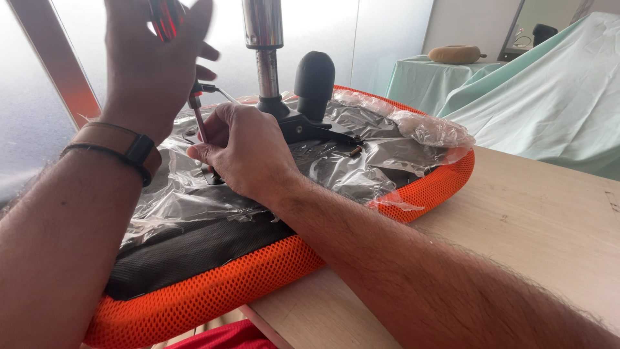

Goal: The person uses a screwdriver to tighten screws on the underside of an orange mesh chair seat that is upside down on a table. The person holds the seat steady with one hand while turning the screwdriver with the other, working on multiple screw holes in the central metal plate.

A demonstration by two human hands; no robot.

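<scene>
Pale wooden tabletop (pixel 536 220); behind it, frosted window panes and furniture under mint-green sheets (pixel 549 90). On the tabletop we record an upturned office-chair seat (pixel 258 271), orange mesh rim, underside wrapped in clear plastic film (pixel 361 161), with black mechanism and chrome gas cylinder (pixel 263 39) standing upright. Our left hand (pixel 155 64), wristband worn, is closed over the red handle of a screwdriver (pixel 197 119). Our right hand (pixel 242 148) pinches the shaft low down, its fingers (pixel 200 154) curled shut against the seat underside.

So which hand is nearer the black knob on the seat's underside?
Right. The right hand rests on the plastic wrap just left of the black knob; the left hand is raised farther left, gripping the screwdriver handle.
</scene>
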